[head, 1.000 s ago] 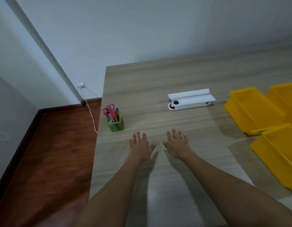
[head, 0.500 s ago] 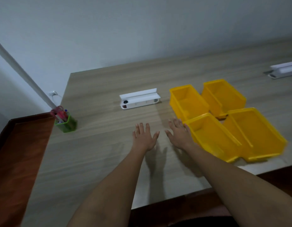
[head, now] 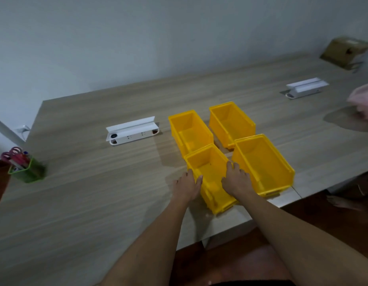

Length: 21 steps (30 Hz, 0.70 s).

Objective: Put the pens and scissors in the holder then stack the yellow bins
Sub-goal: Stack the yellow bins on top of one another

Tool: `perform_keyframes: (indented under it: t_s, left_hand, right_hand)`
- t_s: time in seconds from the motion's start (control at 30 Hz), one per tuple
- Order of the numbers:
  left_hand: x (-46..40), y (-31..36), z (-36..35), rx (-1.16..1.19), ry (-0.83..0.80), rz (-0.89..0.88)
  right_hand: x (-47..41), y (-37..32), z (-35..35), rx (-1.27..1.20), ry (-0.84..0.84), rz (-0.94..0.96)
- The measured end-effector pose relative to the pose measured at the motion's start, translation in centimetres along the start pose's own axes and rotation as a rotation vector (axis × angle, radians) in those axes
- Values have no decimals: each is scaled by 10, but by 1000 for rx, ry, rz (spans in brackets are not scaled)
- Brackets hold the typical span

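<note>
Several open yellow bins stand side by side on the wooden table [head: 96, 203]. My left hand [head: 187, 186] presses the left wall of the near-left bin [head: 209, 169], thumb over its rim. My right hand [head: 236, 180] lies over that bin's right rim, next to the near-right bin [head: 261, 162]. Behind them stand the far-left bin [head: 189, 129] and the far-right bin [head: 230, 118]. At the table's left edge a green holder [head: 27, 172] holds pens and pink-handled scissors [head: 11, 153].
A white socket strip [head: 132, 131] lies left of the bins, a second one [head: 305, 88] at the far right. A cardboard box [head: 344, 50] sits in the back right corner. Pink cloth [head: 362, 102] and a person's foot [head: 344, 201] show at the right.
My view has swung right, away from the holder. Both hands left the bare table and moved onto the two sides of the near-left yellow bin.
</note>
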State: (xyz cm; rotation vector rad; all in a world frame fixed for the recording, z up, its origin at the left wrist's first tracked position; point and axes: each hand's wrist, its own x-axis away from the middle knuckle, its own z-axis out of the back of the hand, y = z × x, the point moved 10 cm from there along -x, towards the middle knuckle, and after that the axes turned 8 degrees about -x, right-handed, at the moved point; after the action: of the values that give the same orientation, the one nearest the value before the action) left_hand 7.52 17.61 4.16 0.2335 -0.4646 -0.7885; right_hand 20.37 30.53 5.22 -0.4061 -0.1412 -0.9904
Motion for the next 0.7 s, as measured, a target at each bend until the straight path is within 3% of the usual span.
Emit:
perform_keyframes:
  t_s: [0.13, 0.3, 0.5, 0.7]
  left_hand:
    - [-4, 2, -17, 230, -31, 6]
    - [8, -24, -4, 372, 78, 49]
    - [29, -96, 28, 436, 310, 228]
    - [35, -160, 70, 452, 398, 301]
  right_hand:
    - [-4, 7, 4, -75, -26, -27]
    - [-17, -5, 2, -230, -103, 11]
    - [5, -74, -20, -279, -482, 61]
    - [-2, -153, -32, -369, -536, 173]
